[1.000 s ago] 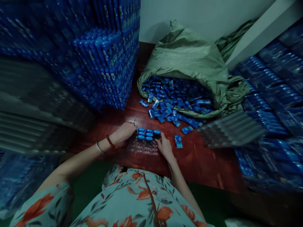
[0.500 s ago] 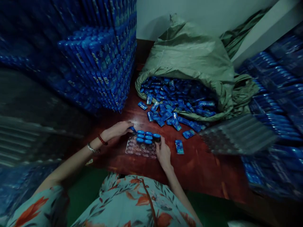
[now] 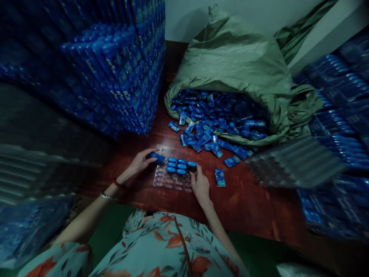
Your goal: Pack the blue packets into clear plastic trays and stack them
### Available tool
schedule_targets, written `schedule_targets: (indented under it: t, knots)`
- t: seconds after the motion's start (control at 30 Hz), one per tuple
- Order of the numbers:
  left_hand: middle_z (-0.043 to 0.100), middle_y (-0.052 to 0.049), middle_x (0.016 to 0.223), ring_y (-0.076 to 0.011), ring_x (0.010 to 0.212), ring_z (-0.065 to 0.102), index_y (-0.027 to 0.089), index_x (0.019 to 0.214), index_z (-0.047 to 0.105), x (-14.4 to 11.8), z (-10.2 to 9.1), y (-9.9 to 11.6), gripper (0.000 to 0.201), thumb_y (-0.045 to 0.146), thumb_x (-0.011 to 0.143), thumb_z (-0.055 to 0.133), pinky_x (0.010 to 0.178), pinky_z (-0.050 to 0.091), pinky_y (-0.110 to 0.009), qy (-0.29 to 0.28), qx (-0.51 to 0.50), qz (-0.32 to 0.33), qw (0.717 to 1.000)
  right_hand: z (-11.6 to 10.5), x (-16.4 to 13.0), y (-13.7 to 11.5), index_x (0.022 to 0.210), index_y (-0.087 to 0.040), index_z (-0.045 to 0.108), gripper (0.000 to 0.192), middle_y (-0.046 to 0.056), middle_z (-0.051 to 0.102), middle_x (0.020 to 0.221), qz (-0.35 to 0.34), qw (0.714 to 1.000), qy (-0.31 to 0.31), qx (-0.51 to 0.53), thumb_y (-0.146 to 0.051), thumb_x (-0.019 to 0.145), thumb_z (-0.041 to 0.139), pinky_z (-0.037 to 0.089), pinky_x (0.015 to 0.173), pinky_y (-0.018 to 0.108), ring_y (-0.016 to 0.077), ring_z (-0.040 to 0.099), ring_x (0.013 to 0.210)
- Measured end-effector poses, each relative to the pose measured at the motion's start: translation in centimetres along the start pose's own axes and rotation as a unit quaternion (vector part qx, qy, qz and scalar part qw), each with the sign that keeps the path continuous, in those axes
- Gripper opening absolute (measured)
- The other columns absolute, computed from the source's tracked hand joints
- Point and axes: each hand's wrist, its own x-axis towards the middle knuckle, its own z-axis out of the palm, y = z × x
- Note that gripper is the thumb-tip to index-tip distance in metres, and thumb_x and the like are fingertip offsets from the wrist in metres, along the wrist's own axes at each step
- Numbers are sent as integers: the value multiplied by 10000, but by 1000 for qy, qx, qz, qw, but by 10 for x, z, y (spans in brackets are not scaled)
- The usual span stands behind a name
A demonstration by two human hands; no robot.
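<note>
My left hand (image 3: 141, 161) pinches a small blue packet (image 3: 157, 157) at the upper left corner of a clear plastic tray (image 3: 165, 182). Several blue packets (image 3: 176, 166) stand on edge in the tray's upper rows, their rounded ends up. At the tray's right side my right hand (image 3: 200, 184) has its fingers closed around another blue packet (image 3: 191, 164), which sits at the end of the top row. The lower rows of the tray show bare moulded pockets. Print on the packets is too small to read.
A green woven sack (image 3: 230, 61) lies open behind, spilling blue packets (image 3: 203, 134) onto the red-brown table (image 3: 248, 207). Tall stacks of filled trays (image 3: 115, 77) rise at left, more (image 3: 337, 127) at right. Clear trays (image 3: 296, 163) lie right; others (image 3: 25, 173) are stacked left.
My left hand has drawn slightly left and turned its blue packet, so more of its face shows. My right hand stays at the tray's right side. The view has shifted a little.
</note>
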Motion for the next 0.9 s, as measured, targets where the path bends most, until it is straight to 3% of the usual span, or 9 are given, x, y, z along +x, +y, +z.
schedule_targets:
  t: [0.07, 0.13, 0.27, 0.4, 0.57, 0.67, 0.73, 0.8, 0.9]
  knots:
    - [616, -78, 1048, -179, 874, 585, 154, 1189, 527, -3, 7, -4, 404, 328, 827, 572, 770, 481, -297, 52, 36, 41, 997, 0, 0, 0, 1271, -159, 436, 373, 53, 655, 815, 1, 1000, 0, -2, -240, 908, 405, 326, 564, 246, 193, 618, 704]
    - [618, -69, 998, -168, 855, 585, 157, 1149, 537, -6, 12, -4, 306, 262, 861, 534, 771, 487, -291, 55, 81, 93, 991, -1, 1, 0, 1266, -156, 442, 373, 55, 655, 812, 5, 1000, -4, -8, -241, 905, 408, 322, 555, 245, 192, 616, 692]
    - [599, -72, 958, -177, 901, 549, 164, 1067, 561, -12, 17, 3, 263, 72, 874, 409, 808, 478, -305, -23, 228, 162, 960, -1, 2, 0, 1258, -159, 453, 377, 48, 653, 787, 5, 1000, -5, -5, -249, 895, 407, 338, 552, 242, 189, 615, 677]
    - [585, -87, 977, -194, 905, 532, 139, 1053, 552, -10, 16, 18, 341, -27, 818, 369, 826, 474, -330, -87, 346, 150, 922, 4, -2, 0, 1267, -171, 447, 398, 62, 667, 855, -9, 1000, 23, 16, -228, 881, 368, 395, 611, 261, 200, 626, 734]
    - [592, -107, 967, -213, 897, 539, 111, 978, 563, 2, 21, 41, 264, 0, 842, 366, 838, 466, -352, -154, 406, 137, 890, 18, -8, -2, 1259, -164, 455, 406, 91, 664, 929, 9, 996, 83, 43, -261, 885, 330, 433, 652, 286, 218, 629, 795]
    - [599, -117, 952, -224, 935, 542, 101, 963, 572, 10, 27, 45, 235, 27, 857, 376, 864, 456, -361, -171, 408, 149, 884, 23, -8, -3, 1257, -144, 455, 420, 84, 659, 864, 24, 991, 114, 66, -308, 890, 331, 440, 645, 284, 212, 628, 762]
    - [595, -122, 1016, -225, 988, 537, 109, 1048, 561, 15, 25, 40, 277, 26, 849, 387, 884, 447, -360, -164, 379, 153, 898, 20, -7, -1, 1259, -131, 455, 436, 77, 660, 834, 36, 989, 119, 83, -327, 887, 341, 441, 625, 281, 204, 625, 717]
    - [564, -123, 1148, -220, 1069, 520, 139, 1191, 505, 24, 16, 31, 386, 29, 831, 425, 915, 432, -348, -177, 320, 152, 918, 12, -5, 4, 1242, -142, 486, 426, 69, 668, 830, 33, 989, 108, 95, -326, 884, 346, 449, 627, 282, 196, 625, 700]
    - [471, -112, 1328, -236, 1199, 457, 192, 1323, 413, 48, -5, 18, 553, 146, 796, 572, 981, 386, -337, -250, 218, 166, 929, -10, 4, 15, 1102, -170, 599, 363, 75, 678, 933, -27, 987, 110, 117, -274, 875, 335, 468, 747, 301, 194, 628, 831]
